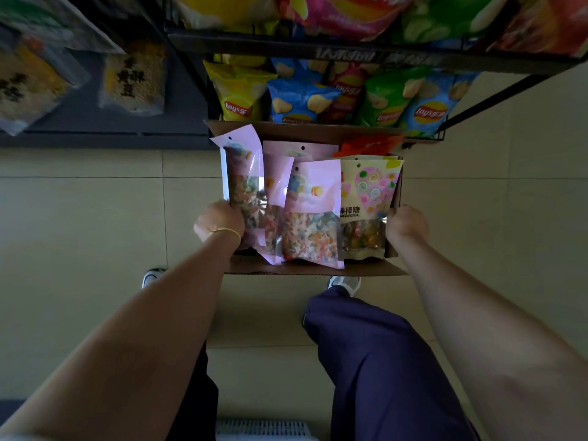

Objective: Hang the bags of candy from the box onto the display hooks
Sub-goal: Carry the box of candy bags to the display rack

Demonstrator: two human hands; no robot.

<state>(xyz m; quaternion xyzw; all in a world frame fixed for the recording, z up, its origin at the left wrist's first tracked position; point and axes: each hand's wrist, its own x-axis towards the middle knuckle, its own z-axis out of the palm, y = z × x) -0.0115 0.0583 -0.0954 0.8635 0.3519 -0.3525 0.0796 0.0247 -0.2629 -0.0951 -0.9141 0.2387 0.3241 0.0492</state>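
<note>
A cardboard box (313, 270) sits at the centre of the view, held up over the tiled floor (95, 218), and both hands are clamped on it, one at each side. The left hand (219, 222) curls round the box's edge at 9 o'clock, a thin yellow band (226, 231) on its wrist; the right hand (405, 222) grips the opposite edge at 3 o'clock, so the two hands are well apart with the load between them. Inside the box stand the bags of candy: three pink bags (313, 214) overlapping toward 9 o'clock, and a cream bag with a heart print (369, 202) toward 3 o'clock, each with a punched hole near its top. A red packet (369, 144) peeks out behind them at 12 o'clock. Just beyond the box at 12 o'clock a black wire rack (350, 52) holds bags of crisps (302, 100). At 6 o'clock are dark trouser legs (375, 361) and shoes (152, 276)
</note>
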